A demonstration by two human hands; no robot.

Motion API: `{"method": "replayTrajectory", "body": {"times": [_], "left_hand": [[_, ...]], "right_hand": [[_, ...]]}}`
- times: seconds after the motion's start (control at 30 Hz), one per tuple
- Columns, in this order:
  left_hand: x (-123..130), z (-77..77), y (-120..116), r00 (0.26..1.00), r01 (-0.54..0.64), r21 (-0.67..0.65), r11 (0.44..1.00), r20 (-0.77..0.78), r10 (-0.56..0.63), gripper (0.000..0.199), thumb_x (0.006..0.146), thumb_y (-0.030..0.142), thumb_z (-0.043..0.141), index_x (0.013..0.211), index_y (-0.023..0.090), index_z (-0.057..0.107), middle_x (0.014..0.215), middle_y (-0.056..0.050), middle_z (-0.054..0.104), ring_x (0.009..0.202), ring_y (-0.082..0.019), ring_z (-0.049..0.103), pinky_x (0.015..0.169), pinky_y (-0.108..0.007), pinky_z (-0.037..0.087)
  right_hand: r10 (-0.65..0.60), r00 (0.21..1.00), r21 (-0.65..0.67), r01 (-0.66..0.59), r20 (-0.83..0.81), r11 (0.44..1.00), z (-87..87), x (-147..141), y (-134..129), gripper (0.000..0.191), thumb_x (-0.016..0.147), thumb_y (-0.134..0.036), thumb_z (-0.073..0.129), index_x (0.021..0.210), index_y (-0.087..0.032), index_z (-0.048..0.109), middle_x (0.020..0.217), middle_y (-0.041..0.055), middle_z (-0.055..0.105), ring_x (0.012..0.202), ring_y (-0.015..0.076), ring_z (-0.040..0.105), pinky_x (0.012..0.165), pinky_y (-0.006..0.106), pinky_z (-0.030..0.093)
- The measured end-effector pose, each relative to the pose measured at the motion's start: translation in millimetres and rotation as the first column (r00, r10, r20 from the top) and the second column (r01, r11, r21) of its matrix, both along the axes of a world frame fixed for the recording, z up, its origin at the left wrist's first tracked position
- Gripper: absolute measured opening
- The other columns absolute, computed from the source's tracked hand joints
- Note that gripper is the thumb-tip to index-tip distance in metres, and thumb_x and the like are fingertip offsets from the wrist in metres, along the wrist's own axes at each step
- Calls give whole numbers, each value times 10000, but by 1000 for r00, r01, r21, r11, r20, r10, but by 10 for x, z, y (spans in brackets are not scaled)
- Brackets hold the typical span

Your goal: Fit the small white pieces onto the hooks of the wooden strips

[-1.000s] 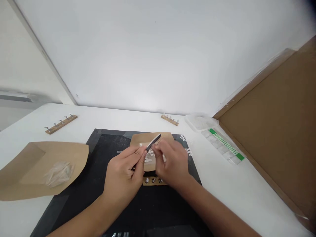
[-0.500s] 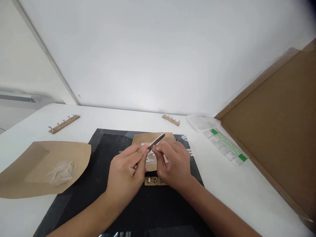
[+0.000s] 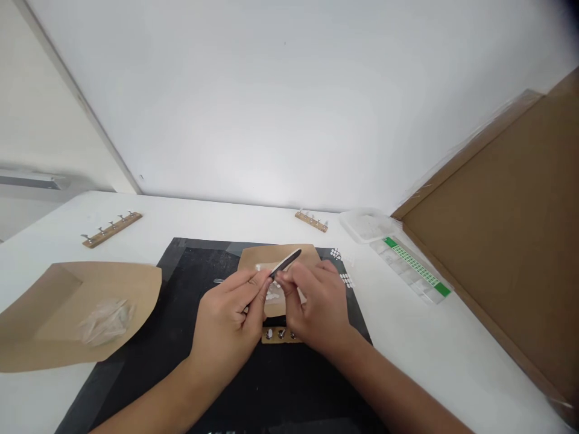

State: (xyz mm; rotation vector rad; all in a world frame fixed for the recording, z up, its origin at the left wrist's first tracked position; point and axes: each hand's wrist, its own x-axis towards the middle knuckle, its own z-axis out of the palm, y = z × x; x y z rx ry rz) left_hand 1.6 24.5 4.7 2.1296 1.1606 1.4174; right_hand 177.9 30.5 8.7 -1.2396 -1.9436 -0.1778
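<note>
A slim dark nail file [image 3: 286, 263] with a pale edge slants up and to the right from between my fingertips. My left hand [image 3: 233, 310] is closed, thumb and index finger pinching its lower end. My right hand [image 3: 314, 301] is closed too, its thumb and fingertips pressed together against the file's underside; anything small in that pinch is hidden. Below the hands lies a wooden strip [image 3: 274, 339] with small metal stands, partly covered by my right hand. Behind them, a brown paper tray [image 3: 253, 256] holds small white pieces.
A black mat [image 3: 181, 289] lies on the white table. At left is a larger paper tray [image 3: 40, 301] with clear nail-like pieces. Two more stand strips [image 3: 113, 230] are at the back. White dots [image 3: 346, 280], a plastic case [image 3: 414, 268] and a cardboard box [image 3: 497, 199] are at right.
The view has shifted slightly, moving the whole scene a little left and down. Both hands keep nearly the same pose around the nail file.
</note>
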Motion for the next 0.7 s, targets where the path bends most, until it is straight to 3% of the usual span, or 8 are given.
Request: {"method": "replayTrajectory", "body": {"times": [0.1,0.2,0.33,0.47,0.6,0.7], "left_hand": [[-4,-3,-3,1000,-2,-3,1000,-2,2,269,1034,171,584,1144,216,826,884,-46,783,791,-172,751,705,-247,598],[-13,-5,-7,1000,0,-9,1000,5,0,263,1030,161,587,1136,202,824,921,-56,781,839,-176,759,740,-248,603],[-14,5,-10,1000,18,-21,1000,20,-18,251,1032,162,593,1122,194,825,812,-39,734,828,-175,747,757,-249,600],[-2,30,-25,998,45,-23,999,39,-44,258,1036,151,592,1154,204,815,784,-23,706,818,-161,733,762,-233,587],[13,30,-29,999,38,-9,999,10,-38,267,1038,151,602,1219,210,790,978,-42,747,881,-142,724,810,-220,567],[23,-18,-4,999,17,-27,1000,-26,-18,287,1034,163,616,1267,234,768,1021,-31,747,857,-131,706,775,-217,552]], "right_hand": [[-28,1000,22,28,-2,999,-2,-19,-13,268,990,-157,568,741,-216,488,628,-33,628,545,129,525,663,337,290],[21,1000,11,-21,23,1000,18,-31,-32,282,988,-155,554,728,-218,464,608,-37,599,531,128,495,659,336,293],[-30,1000,27,30,-7,999,43,0,-43,271,1003,-155,571,751,-215,491,626,-44,611,525,123,472,657,338,294],[6,999,-6,-6,-33,1000,45,57,-66,243,1018,-165,576,785,-216,528,653,-37,626,570,134,524,654,332,337],[72,971,-146,-107,-226,983,34,133,-81,164,1038,-218,596,875,-227,603,801,2,700,703,155,634,647,295,452],[67,884,-308,-231,-462,923,15,202,-75,93,1046,-298,624,977,-236,634,832,3,696,697,149,669,618,269,526]]}}
